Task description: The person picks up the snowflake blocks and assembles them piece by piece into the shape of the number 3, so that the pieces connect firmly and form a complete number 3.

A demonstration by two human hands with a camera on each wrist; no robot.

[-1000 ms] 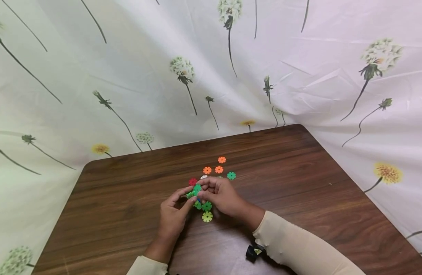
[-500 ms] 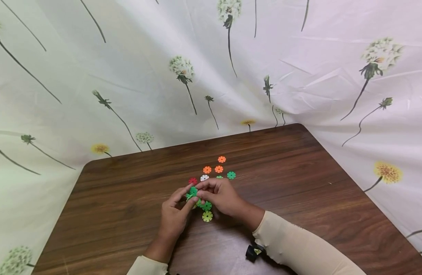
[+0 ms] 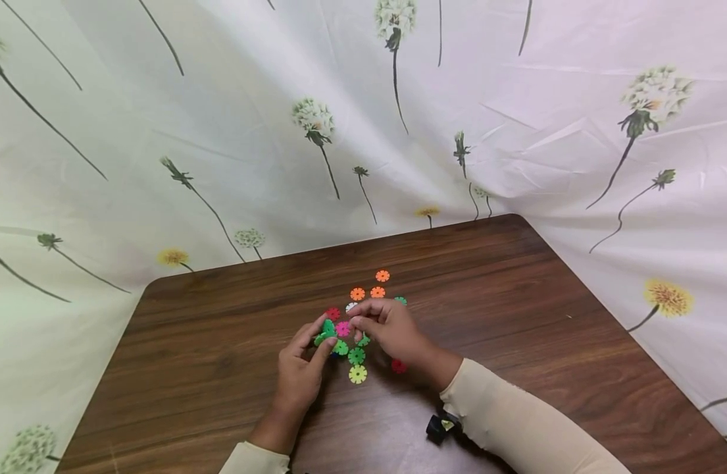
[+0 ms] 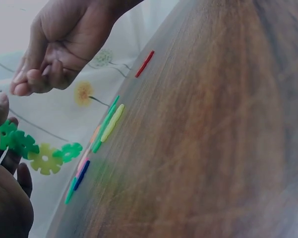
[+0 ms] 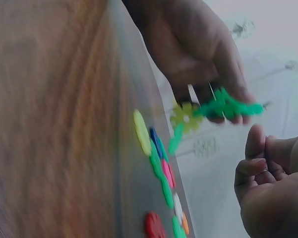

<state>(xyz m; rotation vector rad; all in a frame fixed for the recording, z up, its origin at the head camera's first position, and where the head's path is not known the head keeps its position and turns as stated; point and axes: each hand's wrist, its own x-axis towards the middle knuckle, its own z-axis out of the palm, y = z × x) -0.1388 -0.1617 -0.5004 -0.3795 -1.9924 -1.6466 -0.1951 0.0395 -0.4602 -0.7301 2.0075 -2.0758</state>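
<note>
Your left hand (image 3: 298,368) is pinching the chain (image 3: 328,326) between thumb and fingers. Chain is green discs plus a yellow one (image 4: 38,162), slotted together, held up off the table (image 3: 191,362). Your right hand (image 3: 395,332) is just to its right, not touching it: fingers curled in, thumb tip near the index, nothing visible in them.

Loose discs lie flat under and beyond your hands. Far end: three orange discs (image 3: 377,296). Nearer: a white disc (image 3: 350,305) partly behind your right fingers, a red disc (image 3: 333,315), a pink disc (image 3: 343,334) between your hands. Closest to you: a dark green disc (image 3: 356,361), then a lime disc (image 3: 358,380). Second red one (image 3: 399,367) sits by your right wrist, partly covered.
</note>
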